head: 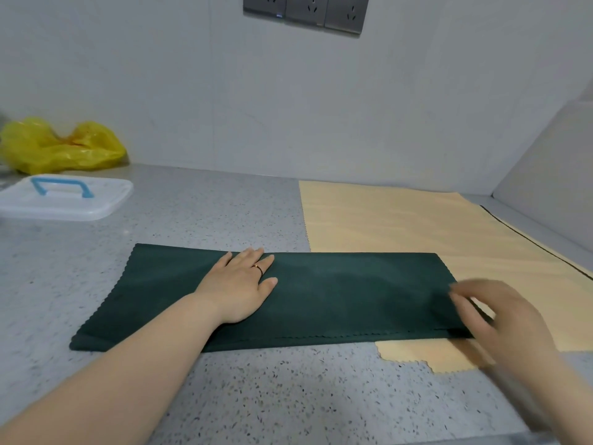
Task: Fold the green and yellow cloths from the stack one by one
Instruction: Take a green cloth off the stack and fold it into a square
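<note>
A dark green cloth [337,300] lies folded into a long strip across the speckled grey counter [224,390]. Its right end overlaps a pale yellow cloth [417,226] spread flat at the right, with a thin dark edge of another cloth showing along the yellow cloth's far right side. My left hand [239,284] rests flat on the strip's middle left, fingers spread, a ring on one finger. Blurred by motion, my right hand [494,319] is at the strip's right end, fingers over its near corner; whether it grips the cloth is unclear.
A clear plastic box lid with a blue handle [61,195] sits at the far left. Behind it a crumpled yellow plastic bag [57,146] leans near the wall. Wall sockets [306,9] are above. A side wall [552,162] closes off the right.
</note>
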